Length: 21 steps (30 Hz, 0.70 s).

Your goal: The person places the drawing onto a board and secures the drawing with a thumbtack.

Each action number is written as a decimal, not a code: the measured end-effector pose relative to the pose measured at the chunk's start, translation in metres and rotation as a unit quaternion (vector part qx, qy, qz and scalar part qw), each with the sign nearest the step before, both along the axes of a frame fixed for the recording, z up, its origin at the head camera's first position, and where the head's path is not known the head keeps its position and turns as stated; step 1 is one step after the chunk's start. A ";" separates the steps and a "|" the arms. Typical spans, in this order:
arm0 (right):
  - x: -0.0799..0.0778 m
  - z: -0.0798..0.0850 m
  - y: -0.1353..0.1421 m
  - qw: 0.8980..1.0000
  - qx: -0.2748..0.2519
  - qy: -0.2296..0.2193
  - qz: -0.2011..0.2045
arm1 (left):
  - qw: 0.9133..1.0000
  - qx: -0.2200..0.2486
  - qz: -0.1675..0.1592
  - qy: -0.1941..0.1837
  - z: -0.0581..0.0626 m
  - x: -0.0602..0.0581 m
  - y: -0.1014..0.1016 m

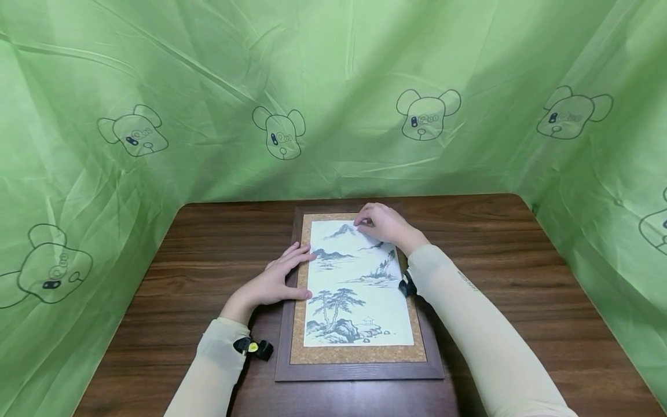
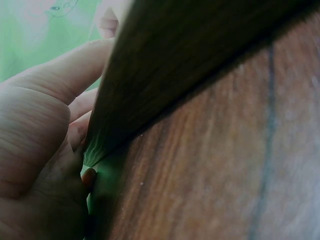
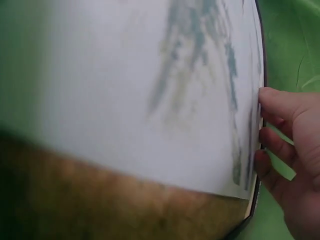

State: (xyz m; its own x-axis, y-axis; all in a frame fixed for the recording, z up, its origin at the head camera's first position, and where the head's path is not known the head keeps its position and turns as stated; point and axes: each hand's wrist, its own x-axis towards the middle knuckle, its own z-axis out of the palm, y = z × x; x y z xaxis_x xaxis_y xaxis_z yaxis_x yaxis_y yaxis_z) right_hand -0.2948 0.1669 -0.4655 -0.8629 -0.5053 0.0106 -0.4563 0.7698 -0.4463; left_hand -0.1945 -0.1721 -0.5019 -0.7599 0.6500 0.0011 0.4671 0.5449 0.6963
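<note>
A white sheet of paper [image 1: 354, 284] printed with grey mountains, trees and a small pavilion lies on a cork board [image 1: 359, 354] in a dark wooden frame [image 1: 359, 372]. My left hand [image 1: 276, 278] rests at the frame's left side, fingers spread, thumb and fingertips at the paper's left edge. In the left wrist view, the left hand [image 2: 40, 120] lies along the frame's side [image 2: 135, 75]. My right hand [image 1: 383, 223] is over the paper's upper right part, fingers bent and fingertips against the sheet. In the right wrist view, the right hand [image 3: 300, 135] touches the paper [image 3: 110, 90]; anything between its fingertips is hidden.
The framed board lies on a brown wood-grain table [image 1: 208, 278]. Green cloth [image 1: 333, 87] with bear-head outlines hangs behind and on both sides. A black wrist camera [image 1: 255, 348] is strapped to the left sleeve, another black wrist camera [image 1: 407, 285] to the right.
</note>
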 end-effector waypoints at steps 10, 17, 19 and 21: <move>0.017 0.009 0.013 0.998 0.043 -0.031 0.040 | 1.000 -0.005 -0.011 -0.012 0.001 0.000 0.001; 0.038 0.027 0.045 0.997 0.052 -0.005 0.058 | 1.000 -0.010 -0.010 0.028 0.008 -0.001 -0.010; 0.046 0.034 0.061 0.997 0.053 0.011 0.062 | 0.998 -0.019 0.001 0.067 0.012 -0.001 -0.018; 0.055 0.040 0.078 0.996 0.055 0.031 0.061 | 0.993 -0.040 0.017 0.108 0.018 -0.001 -0.028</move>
